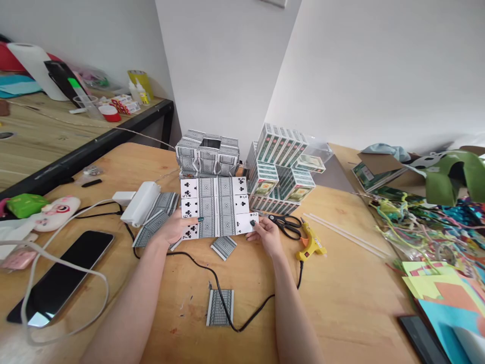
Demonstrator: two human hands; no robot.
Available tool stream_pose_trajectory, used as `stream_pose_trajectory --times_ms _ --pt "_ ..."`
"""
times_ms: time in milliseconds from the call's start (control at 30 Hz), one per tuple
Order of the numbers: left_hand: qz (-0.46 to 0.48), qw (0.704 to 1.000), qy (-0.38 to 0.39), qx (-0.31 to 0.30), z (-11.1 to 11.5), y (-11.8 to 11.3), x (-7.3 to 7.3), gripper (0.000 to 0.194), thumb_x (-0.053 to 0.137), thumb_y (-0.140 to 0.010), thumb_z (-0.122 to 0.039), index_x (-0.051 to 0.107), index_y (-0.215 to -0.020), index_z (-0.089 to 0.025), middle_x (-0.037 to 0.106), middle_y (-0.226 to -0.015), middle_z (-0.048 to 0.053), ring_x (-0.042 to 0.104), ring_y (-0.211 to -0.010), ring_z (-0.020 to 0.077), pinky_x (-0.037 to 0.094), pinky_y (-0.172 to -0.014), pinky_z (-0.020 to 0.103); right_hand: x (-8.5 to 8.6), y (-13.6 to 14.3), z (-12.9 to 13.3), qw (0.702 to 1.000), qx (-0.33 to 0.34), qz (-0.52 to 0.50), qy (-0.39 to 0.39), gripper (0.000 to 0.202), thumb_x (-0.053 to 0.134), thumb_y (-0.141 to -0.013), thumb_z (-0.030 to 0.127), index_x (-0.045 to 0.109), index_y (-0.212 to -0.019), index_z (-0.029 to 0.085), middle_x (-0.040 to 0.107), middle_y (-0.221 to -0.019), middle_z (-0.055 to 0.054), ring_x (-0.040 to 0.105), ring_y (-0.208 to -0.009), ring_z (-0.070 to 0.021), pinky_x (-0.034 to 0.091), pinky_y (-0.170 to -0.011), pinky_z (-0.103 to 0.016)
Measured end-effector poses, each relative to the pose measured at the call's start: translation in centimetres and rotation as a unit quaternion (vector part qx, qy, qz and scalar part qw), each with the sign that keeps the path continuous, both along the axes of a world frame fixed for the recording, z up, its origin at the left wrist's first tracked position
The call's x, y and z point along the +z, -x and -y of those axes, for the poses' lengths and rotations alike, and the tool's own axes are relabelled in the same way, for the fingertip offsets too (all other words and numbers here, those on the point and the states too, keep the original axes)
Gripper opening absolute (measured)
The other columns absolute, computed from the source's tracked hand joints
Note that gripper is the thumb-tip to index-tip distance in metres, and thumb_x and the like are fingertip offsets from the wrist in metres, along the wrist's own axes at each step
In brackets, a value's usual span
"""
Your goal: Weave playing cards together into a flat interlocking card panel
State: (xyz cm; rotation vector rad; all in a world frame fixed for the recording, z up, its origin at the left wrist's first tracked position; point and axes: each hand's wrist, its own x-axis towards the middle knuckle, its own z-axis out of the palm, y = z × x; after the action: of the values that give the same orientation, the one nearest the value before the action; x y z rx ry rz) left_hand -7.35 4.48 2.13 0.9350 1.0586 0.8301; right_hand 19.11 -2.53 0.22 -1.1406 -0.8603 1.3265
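Note:
Between my two hands is a flat panel of joined playing cards, club faces along both sides and grey patterned backs in the middle. My left hand pinches its lower left edge, thumb on top. At the lower right corner my right hand grips it the same way. Just behind stands a box-like structure built of cards with a square opening on top. One folded card lies under the panel's front edge, and another card piece rests nearer me, crossed by a black cord.
Stacked card boxes stand behind my right hand. Black scissors, a yellow glue gun and clear glue sticks lie to the right. Left are a white power strip, loose cards and a phone. Coloured paper sits far right.

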Motion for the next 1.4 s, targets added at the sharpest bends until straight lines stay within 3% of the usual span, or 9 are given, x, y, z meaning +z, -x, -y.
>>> stream_pose_trajectory --times_ms 267,700,833,1067,1400 --pt "0.001 1.000 -0.009 -0.010 0.0 -0.1 -0.1 0.054 0.079 -0.047 -0.026 0.063 -0.098 -0.014 0.070 -0.097 0.009 0.062 -0.095 0.0295 0.051 -0.079 0.038 0.4 0.1 0.1 0.999 0.029 0.017 0.028 0.033 0.073 -0.064 0.042 0.060 -0.077 0.014 0.070 -0.064 -0.004 0.066 -0.049 -0.0172 0.055 -0.045 -0.026" --pt "0.015 0.999 0.044 0.010 0.3 -0.7 -0.1 0.054 0.080 -0.050 -0.030 0.065 -0.099 -0.016 0.072 -0.092 0.009 0.065 -0.091 0.0287 0.053 -0.075 0.038 0.2 0.9 0.2 0.996 0.072 0.014 0.060 0.033 0.072 -0.064 0.040 0.059 -0.082 0.014 0.072 -0.068 -0.007 0.069 -0.058 -0.0224 0.058 -0.054 -0.033" --pt "0.066 0.995 0.066 0.024 0.3 -1.0 0.0 0.044 0.073 -0.062 -0.038 0.066 -0.100 -0.018 0.070 -0.097 0.009 0.064 -0.094 0.0268 0.052 -0.076 0.036 0.3 1.0 0.2 0.997 0.060 0.021 0.051 0.035 0.070 -0.066 0.041 0.057 -0.084 0.014 0.071 -0.069 -0.007 0.068 -0.057 -0.0211 0.057 -0.050 -0.031" --pt "0.037 0.998 0.047 0.023 0.3 -1.4 -0.1 0.048 0.079 -0.048 -0.021 0.068 -0.095 -0.019 0.072 -0.090 0.005 0.065 -0.090 0.0266 0.052 -0.074 0.033 0.6 1.4 0.1 0.997 0.026 0.067 0.005 0.031 0.064 -0.072 0.044 0.050 -0.077 0.017 0.062 -0.048 0.001 0.051 -0.032 -0.0099 0.040 -0.030 -0.018" --pt "0.017 0.999 0.031 0.015 0.4 -1.4 0.0 0.044 0.078 -0.049 -0.027 0.067 -0.091 -0.020 0.072 -0.093 0.005 0.064 -0.091 0.0272 0.052 -0.072 0.033 0.0 1.1 -0.3 1.000 -0.004 0.007 0.014 0.031 0.070 -0.065 0.042 0.053 -0.074 0.017 0.062 -0.049 0.001 0.054 -0.036 -0.0121 0.039 -0.031 -0.020"
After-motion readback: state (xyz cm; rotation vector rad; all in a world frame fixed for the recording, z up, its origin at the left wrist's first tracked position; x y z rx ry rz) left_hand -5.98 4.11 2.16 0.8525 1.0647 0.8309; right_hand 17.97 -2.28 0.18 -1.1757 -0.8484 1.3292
